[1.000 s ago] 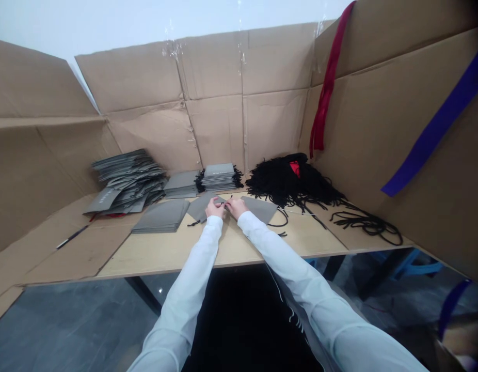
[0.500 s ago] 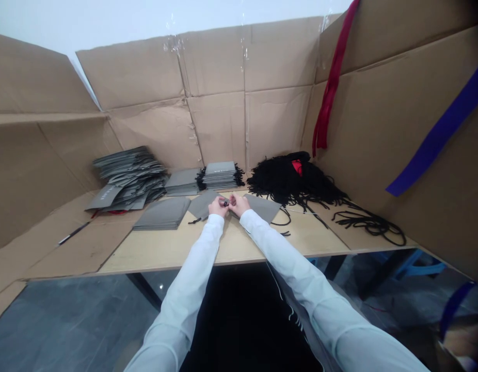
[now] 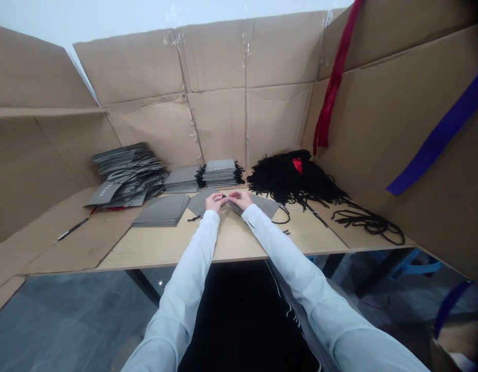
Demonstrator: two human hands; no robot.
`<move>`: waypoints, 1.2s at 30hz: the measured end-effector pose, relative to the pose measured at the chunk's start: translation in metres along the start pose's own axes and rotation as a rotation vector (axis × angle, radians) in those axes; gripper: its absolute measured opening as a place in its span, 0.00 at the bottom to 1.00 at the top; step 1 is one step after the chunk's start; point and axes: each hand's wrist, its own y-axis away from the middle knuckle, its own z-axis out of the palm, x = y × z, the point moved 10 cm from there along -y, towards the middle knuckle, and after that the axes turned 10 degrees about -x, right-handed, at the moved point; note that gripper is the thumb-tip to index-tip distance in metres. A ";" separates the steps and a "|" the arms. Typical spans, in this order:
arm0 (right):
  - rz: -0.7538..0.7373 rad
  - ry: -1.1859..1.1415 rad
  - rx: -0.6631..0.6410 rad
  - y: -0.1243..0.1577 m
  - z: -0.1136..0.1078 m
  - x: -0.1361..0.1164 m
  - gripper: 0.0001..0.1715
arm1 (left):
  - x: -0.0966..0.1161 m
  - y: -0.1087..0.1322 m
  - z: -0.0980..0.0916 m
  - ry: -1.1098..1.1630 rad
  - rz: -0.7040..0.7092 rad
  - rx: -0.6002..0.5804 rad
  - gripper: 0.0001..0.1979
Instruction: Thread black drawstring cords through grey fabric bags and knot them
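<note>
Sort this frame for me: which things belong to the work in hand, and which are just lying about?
In use: left hand, right hand, grey paper bag, black cords, stacked grey bags.
Lying about: pen, red strap, blue strap.

No words can be read from here. The top grey paper bag [image 3: 103,193] on the left-hand pile is carrying a pale printed mark across its face, but it is too small and blurred to make out as letters. Below the table edge, thin white marks are showing on the dark cloth [image 3: 289,310], and I cannot tell whether those are print at all.
</note>
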 end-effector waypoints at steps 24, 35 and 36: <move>-0.236 0.641 -0.019 0.018 0.007 -0.055 0.09 | 0.012 0.011 0.018 0.280 0.015 -0.137 0.16; -0.207 0.640 -0.097 0.013 0.015 -0.045 0.06 | 0.003 0.008 0.014 0.200 -0.037 -0.092 0.03; -0.207 0.630 -0.089 0.013 0.014 -0.045 0.06 | 0.003 0.007 0.014 0.207 -0.026 -0.101 0.03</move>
